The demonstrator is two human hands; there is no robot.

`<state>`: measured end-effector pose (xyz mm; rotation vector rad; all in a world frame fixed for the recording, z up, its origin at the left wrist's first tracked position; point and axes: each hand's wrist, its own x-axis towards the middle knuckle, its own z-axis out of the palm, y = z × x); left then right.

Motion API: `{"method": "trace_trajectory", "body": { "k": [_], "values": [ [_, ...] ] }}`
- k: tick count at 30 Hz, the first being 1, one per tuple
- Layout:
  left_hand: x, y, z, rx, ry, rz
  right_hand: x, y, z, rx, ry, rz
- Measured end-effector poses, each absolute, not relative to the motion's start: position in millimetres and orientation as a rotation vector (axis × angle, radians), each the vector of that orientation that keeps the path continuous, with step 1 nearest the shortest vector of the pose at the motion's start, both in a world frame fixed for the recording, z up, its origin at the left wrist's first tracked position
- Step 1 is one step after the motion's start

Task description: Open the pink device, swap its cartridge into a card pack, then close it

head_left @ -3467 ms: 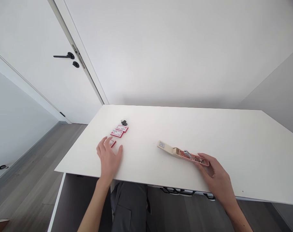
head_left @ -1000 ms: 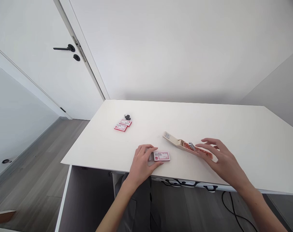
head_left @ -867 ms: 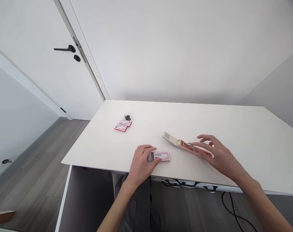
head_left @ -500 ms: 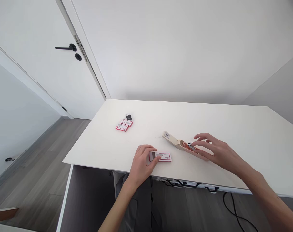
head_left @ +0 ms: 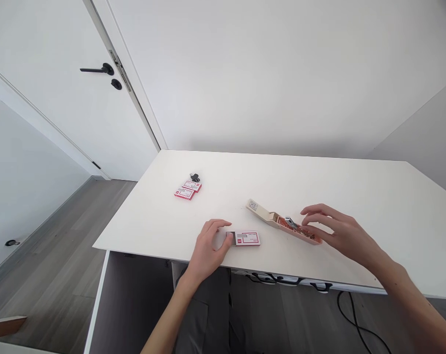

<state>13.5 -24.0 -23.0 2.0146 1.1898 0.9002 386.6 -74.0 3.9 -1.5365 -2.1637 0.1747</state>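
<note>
My left hand (head_left: 208, 247) rests at the left end of a small white-and-red box (head_left: 247, 239), fingers and thumb apart, its thumb at the box's dark end. To the right lies a long, narrow hinged case (head_left: 274, 220), unfolded, with a beige lid bearing a printed code and a pink-orange body. A small silver metal piece (head_left: 291, 222) sticks up from the body, among copper-coloured bits too small to name. My right hand (head_left: 329, 227) hovers at the body's right part, fingers curved and apart, with nothing visible in them.
Farther left on the white table (head_left: 319, 182), two similar red-and-white boxes (head_left: 188, 191) lie overlapping beside a small black item (head_left: 195, 177) with a metal end. The table's front edge runs just below my hands. Black cables (head_left: 355, 314) hang and lie underneath.
My right hand has drawn back rightward from the silver piece, uncovering more of the case body. My left hand has slid left, its thumb moving off the box's label to the dark end.
</note>
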Motion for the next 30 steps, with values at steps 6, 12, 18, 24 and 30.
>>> {"method": "trace_trajectory", "body": {
  "k": [6, 12, 18, 24, 30],
  "values": [
    [-10.6, -15.1, -21.0, 2.064, 1.252, 0.844, 389.9, -78.0, 0.5, -1.576, -2.187, 0.199],
    [-11.7, -15.8, -18.1, 2.043, 1.290, 0.895, 383.6, -71.9, 1.1, -1.574, -2.212, 0.208],
    [-9.2, -18.2, -19.3, 2.063, 1.281, 0.904, 378.5, -70.2, -5.0, -1.590, -2.182, 0.205],
    [-9.4, -18.8, -19.7, 2.070, 1.252, 0.886, 375.8, -74.7, -6.9, -1.625, -2.142, 0.185],
    [-10.1, -18.4, -15.1, 2.147, 1.147, 0.791, 373.8, -77.2, -7.4, -1.582, -2.096, 0.136]
  ]
}}
